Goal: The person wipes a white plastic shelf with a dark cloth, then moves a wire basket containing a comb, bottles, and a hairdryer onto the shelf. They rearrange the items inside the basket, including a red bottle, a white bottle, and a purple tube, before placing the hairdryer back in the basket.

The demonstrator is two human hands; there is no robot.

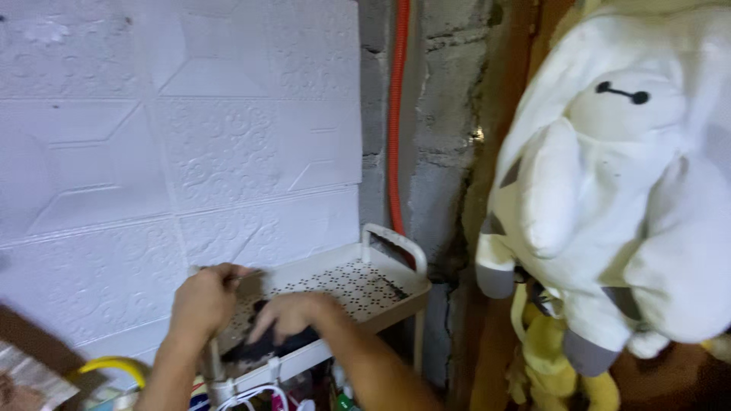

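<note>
Dark cloth (263,346), near-black and crumpled, lies on the near left part of a white perforated shelf tray (358,285), close to the tray's near rim. The right hand (285,313) rests flat on top of it, fingers spread and pressing down rather than curled around it, so this grip is apart and lies on the cloth. The left hand (204,298) sits just to the left, at the tray's far left corner; its fingers are curled together around something there, but motion blur hides what it is, so whether that grip is clamped on the rim or on another item cannot be told. The tray has a rounded white handle (396,242) at its right end and stands against a white embossed wall panel (175,137). Right of the panel is bare grey block wall (442,137) with an orange hose (396,114) running down it. Far right, a large white plush toy (617,175) hangs above a yellow plush (548,350). Below the tray, white cables (244,396) show, and at the near left a yellow ring (114,367).
</note>
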